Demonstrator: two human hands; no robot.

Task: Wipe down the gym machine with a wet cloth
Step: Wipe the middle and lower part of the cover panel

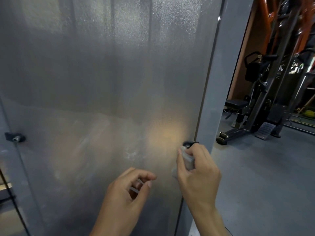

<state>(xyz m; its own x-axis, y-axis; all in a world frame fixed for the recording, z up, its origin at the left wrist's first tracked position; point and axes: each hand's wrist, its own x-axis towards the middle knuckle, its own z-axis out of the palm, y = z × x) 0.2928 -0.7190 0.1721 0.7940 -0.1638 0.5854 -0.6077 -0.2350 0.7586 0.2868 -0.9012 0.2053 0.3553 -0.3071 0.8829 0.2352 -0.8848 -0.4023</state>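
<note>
Frosted shield panel of gym machine, upright. Grey cloth: gripped in right hand, fingers curled round it, pressed near black mounting bolt at panel's right edge. Left hand: fingers loosely curled, holding nothing, just before panel.

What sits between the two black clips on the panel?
Head view: only bare frosted panel between left clip and right clip; the cloth sits just below the right one.
</note>
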